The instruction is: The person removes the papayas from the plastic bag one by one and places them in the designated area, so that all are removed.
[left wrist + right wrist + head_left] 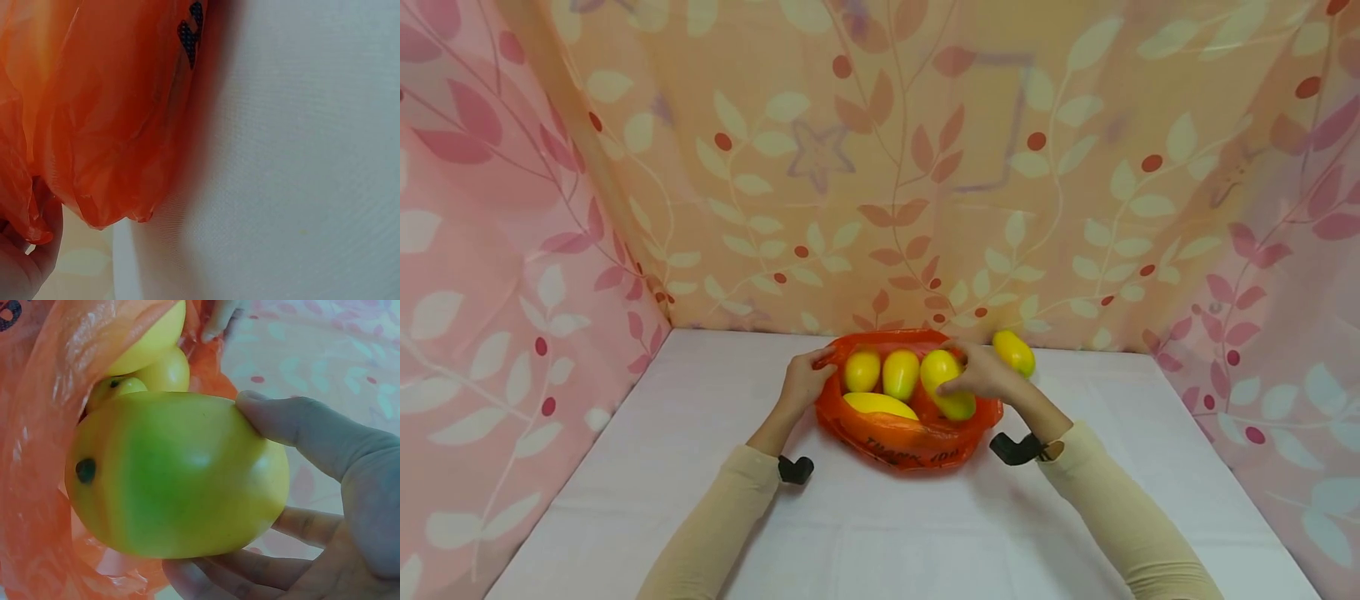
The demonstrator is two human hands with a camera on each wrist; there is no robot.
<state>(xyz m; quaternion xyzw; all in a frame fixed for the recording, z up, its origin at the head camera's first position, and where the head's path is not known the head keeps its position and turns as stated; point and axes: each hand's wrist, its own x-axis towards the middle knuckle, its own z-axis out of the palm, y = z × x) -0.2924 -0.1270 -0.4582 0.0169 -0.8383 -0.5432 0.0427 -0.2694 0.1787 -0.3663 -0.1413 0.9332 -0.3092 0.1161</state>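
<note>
A red plastic bag with dark lettering sits with its mouth spread wide on the table. My left hand pinches the bag's left rim; in the left wrist view, thumb and fingers of that hand grip a fold of the plastic. Over the right side of the opening, my right hand holds a yellow-green mango, thumb on one side and fingers on the other. Inside the bag lie two upright-looking yellow mangoes at the back and a larger yellow fruit in front, partly hidden by the plastic.
Another yellow mango lies on the white tabletop behind my right hand, near the back edge. Patterned cloth hangs behind the table and along both sides. Dark wrist-worn pieces stick out below my wrists.
</note>
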